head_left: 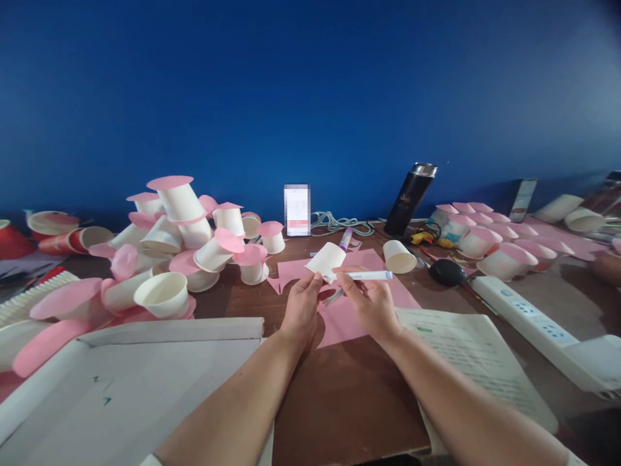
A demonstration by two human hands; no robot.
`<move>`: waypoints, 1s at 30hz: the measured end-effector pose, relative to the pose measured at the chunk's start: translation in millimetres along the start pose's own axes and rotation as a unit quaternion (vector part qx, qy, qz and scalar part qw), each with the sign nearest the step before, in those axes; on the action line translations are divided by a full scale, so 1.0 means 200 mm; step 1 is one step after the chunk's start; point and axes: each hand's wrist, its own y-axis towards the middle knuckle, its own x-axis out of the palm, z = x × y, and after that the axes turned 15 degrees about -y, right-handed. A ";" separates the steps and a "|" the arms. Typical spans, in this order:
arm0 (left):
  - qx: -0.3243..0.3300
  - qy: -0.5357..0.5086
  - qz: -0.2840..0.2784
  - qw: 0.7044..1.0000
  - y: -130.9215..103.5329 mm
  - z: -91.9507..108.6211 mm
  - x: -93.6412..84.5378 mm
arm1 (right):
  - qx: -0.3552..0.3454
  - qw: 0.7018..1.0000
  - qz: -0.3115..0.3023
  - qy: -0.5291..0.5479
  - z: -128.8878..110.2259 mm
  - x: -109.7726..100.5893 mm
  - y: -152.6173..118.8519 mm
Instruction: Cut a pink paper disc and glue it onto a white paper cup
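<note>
My left hand (301, 305) is closed on the lower edge of a white paper cup (326, 257), tilted in front of me. A white marker (371, 276) with a bluish end lies across the fingers of my right hand (374, 303), which is closed around it. The fingertips of both hands almost meet at the cup's edge; whether the marker's tip touches it is hidden. Beneath them lies a cut sheet of pink paper (339, 330). Behind the cup a purple glue stick (346, 239) is visible, and another paper cup (399, 257) rests on its side to the right.
Many paper cups with pink discs (177, 199) are piled on the left, and rows of similar cups (480, 241) stand right. A black flask (410, 199), phone (297, 210), power strip (533, 320), printed paper (466, 356) and white box lid (145, 395) surround my hands.
</note>
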 end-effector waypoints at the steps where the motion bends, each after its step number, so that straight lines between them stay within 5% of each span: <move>1: 0.005 0.008 -0.004 1.000 0.00 0.00 0.00 | -0.007 1.000 0.015 -0.007 0.00 0.00 0.00; 4: 0.020 0.048 -0.004 0.999 0.00 -0.01 -0.01 | -0.012 0.998 0.060 -0.007 -0.01 0.01 0.00; 9: 0.026 0.083 -0.007 0.996 -0.01 -0.01 0.01 | -0.007 1.000 0.003 0.013 0.00 0.00 0.00; 13: 0.034 0.107 0.019 0.993 -0.02 0.00 0.02 | -0.022 0.999 0.048 -0.011 -0.01 0.00 0.00; 18: 0.052 0.158 0.010 0.986 -0.04 0.02 0.04 | 0.000 1.000 0.012 -0.015 -0.01 -0.01 0.00; 30: 0.081 0.230 0.016 0.970 -0.04 0.02 0.03 | 0.012 0.999 0.047 -0.023 0.01 0.00 0.01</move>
